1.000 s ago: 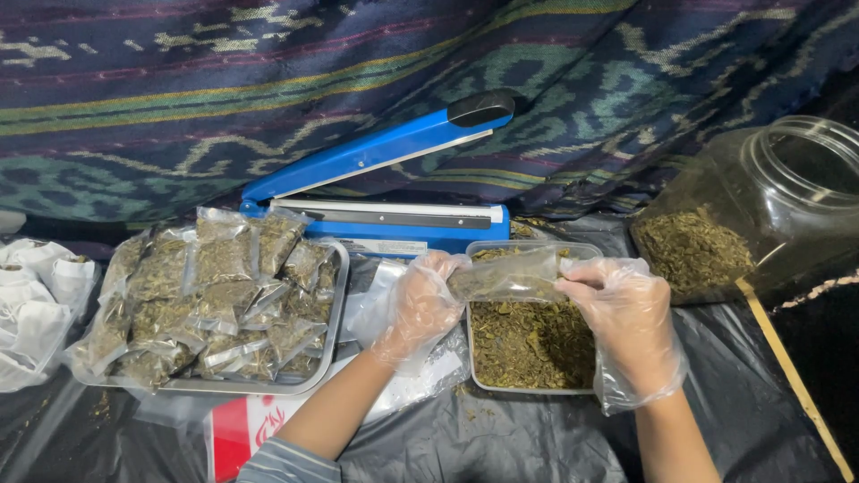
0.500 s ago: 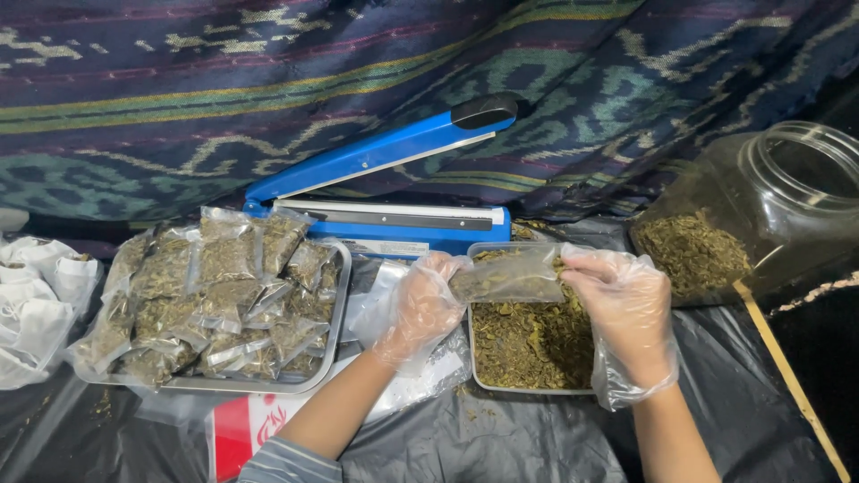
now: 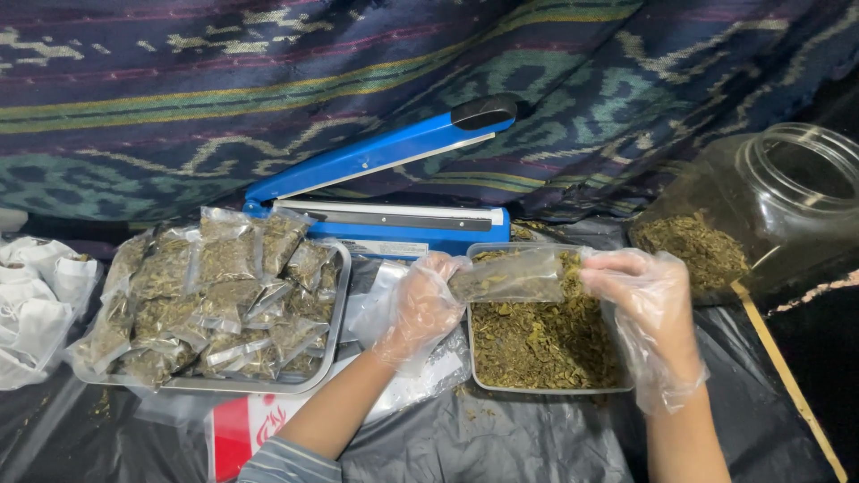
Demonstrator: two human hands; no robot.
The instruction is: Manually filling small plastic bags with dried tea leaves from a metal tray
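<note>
A small clear plastic pouch (image 3: 512, 275), partly filled with dried green-brown leaf flakes, is being held level between both hands, over the far edge of a rectangular metal tray (image 3: 548, 390). The left hand (image 3: 419, 309), sheathed in a thin crinkled transparent glove, is pinching the pouch's left end between thumb and fingers. The right hand (image 3: 646, 313), gloved the same way, is pinching the right end, the fingers curled close together.

The tray beneath is being filled nearly to its rim by loose dried leaf (image 3: 537, 335), coarse and crumbly. To its left, a second shallow metal tray (image 3: 268, 386) is being heaped with sealed pouches (image 3: 210, 295) of the same leaf, glossy and wrinkled. Behind both trays, a blue impulse sealer (image 3: 385, 192) is standing with its long arm raised and a black knob at the arm's tip. At the right edge of the black plastic sheeting (image 3: 501, 443), a large clear jar (image 3: 761, 210) is lying tilted, leaf gathered in its lower side. Crumpled white bags (image 3: 36, 309) are lying at the left edge. A patterned woven cloth (image 3: 268, 89) is hanging behind.
</note>
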